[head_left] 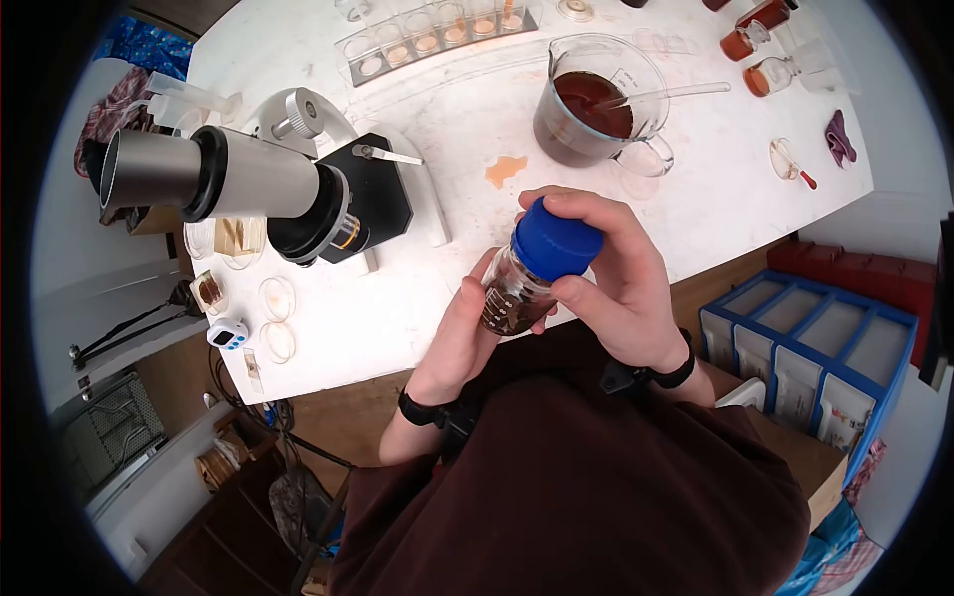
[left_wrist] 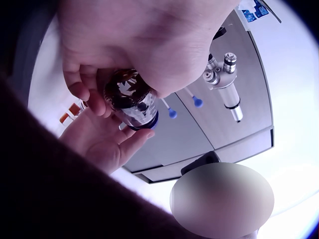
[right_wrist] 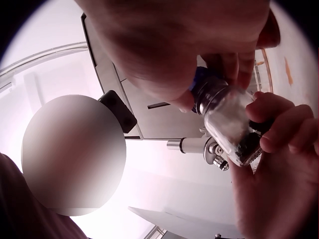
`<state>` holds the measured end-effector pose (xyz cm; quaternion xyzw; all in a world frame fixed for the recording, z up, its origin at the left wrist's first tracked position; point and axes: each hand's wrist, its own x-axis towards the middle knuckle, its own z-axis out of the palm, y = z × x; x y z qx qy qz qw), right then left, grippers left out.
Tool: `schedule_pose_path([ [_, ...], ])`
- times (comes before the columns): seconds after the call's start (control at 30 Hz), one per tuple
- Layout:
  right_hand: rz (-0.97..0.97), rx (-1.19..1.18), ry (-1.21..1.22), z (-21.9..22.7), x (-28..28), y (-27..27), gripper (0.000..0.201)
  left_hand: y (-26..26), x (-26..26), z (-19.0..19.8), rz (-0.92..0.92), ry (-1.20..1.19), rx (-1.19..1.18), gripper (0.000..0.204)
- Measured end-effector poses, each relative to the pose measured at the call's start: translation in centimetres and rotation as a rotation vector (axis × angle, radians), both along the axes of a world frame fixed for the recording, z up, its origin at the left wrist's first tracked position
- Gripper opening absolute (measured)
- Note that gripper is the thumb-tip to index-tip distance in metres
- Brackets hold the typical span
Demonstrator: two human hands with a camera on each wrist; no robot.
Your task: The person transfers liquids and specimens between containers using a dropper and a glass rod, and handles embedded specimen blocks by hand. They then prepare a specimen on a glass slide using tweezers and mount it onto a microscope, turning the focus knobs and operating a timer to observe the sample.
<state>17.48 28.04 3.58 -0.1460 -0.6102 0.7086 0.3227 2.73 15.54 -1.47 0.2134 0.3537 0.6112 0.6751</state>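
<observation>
A small clear glass bottle (head_left: 512,290) with a blue screw cap (head_left: 558,238) is held tilted over the table's front edge. Dark brown pieces lie inside it, seen through the glass in both wrist views. My left hand (head_left: 459,333) grips the bottle's body, thumb along the near side. The right hand (head_left: 628,283) holds the cap, with fingers over its far side and the thumb at its lower edge. In the right wrist view the cap sits on the bottle's neck, and the left fingers (right_wrist: 279,112) wrap the glass.
A microscope (head_left: 258,184) stands at the left, close to the left hand. Beyond the bottle is a glass measuring jug (head_left: 571,144) of dark red-brown liquid with a stirring rod, beside an orange spill (head_left: 506,170). Petri dishes (head_left: 277,298) and a timer (head_left: 227,334) lie front left.
</observation>
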Motion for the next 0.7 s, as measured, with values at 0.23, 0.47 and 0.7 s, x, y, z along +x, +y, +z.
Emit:
schedule_pose_path([
  [0.23, 0.021, -0.071, 0.034, 0.1, -0.1, -0.2, 0.054, -0.1, 0.0, 0.2, 0.015, -0.030, -0.019, 0.096],
  [0.47, 0.087, 0.102, 0.056, -0.6, 0.2, 0.9, 0.057, -0.4, -0.3, -0.5, -0.021, -0.057, 0.006, 0.093],
  [0.7, 0.140, -0.094, 0.166, -0.1, 0.1, 0.5, 0.055, -0.6, -0.5, -0.7, -0.065, -0.120, 0.010, 0.091],
])
